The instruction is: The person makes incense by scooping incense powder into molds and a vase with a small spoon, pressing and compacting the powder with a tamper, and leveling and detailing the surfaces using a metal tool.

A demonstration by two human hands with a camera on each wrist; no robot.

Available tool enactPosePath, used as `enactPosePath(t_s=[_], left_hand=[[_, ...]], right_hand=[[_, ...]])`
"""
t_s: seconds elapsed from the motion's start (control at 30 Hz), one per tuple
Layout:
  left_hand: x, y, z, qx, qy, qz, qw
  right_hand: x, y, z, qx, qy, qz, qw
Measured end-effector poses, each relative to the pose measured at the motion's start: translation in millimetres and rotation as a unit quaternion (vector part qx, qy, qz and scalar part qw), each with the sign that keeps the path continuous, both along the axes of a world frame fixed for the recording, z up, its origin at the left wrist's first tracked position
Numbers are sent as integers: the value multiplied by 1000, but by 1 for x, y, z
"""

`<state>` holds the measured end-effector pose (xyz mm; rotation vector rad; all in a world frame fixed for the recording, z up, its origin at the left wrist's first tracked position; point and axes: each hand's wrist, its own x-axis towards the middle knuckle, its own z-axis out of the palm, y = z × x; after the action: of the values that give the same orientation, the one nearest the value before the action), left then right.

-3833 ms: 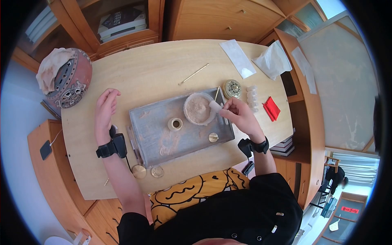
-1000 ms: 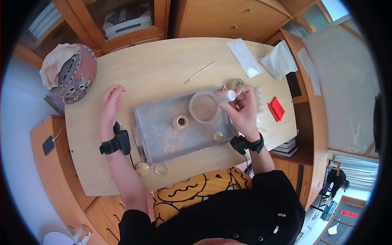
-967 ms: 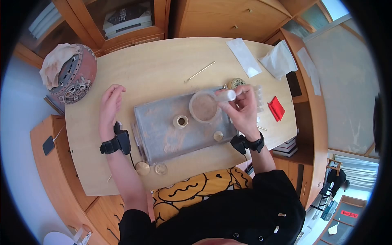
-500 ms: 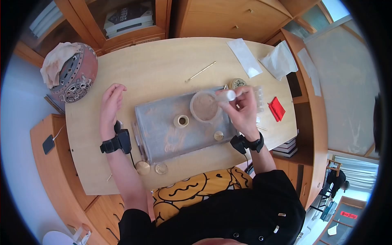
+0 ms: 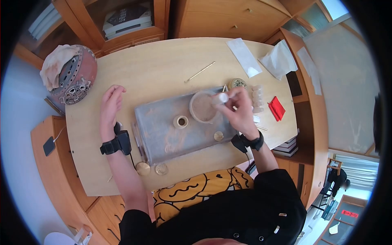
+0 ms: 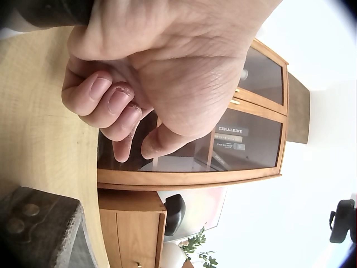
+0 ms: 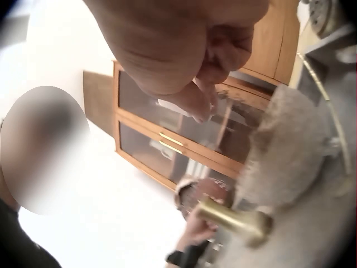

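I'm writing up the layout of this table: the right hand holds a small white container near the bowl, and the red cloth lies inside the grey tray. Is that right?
Not quite: the head view shows the red cloth lying on the table, outside the grey tray. The right hand does hold a small white container near the bowl.

You have one gray tray on your bench, with one bowl, one gold pot and one gold disc in it. By your edge sit two round things. You also have one red cloth.
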<state>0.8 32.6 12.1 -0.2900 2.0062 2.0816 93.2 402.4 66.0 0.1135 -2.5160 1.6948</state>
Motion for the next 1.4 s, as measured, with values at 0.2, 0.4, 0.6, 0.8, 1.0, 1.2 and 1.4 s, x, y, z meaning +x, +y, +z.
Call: enactPosePath(t_s=[0.2, 0.4, 0.6, 0.8, 1.0, 1.2, 1.4], left_hand=[[2, 0, 0, -2, -3, 1, 1000], [5, -1, 1, -3, -9, 1, 1000], [0, 0, 1, 1, 3, 13, 1000], [-2, 1, 4, -5, 6, 7, 1000], [-2, 2, 5, -5, 9, -4, 1000], [-1, 1, 2, 4, 6, 2, 1000], [0, 1, 3, 4, 12, 0, 1000]], right_hand=[[-5, -4, 0, -132, 96, -29, 986], [-3, -10, 8, -102, 86, -18, 991], [-1, -10, 1, -12, 55, -3, 998], [-1, -11, 0, -42, 88, -21, 995], [-8, -5, 0, 85, 1, -8, 996], [-4, 2, -6, -183, -79, 10, 980], [-4, -1, 6, -282, -135, -16, 950]])
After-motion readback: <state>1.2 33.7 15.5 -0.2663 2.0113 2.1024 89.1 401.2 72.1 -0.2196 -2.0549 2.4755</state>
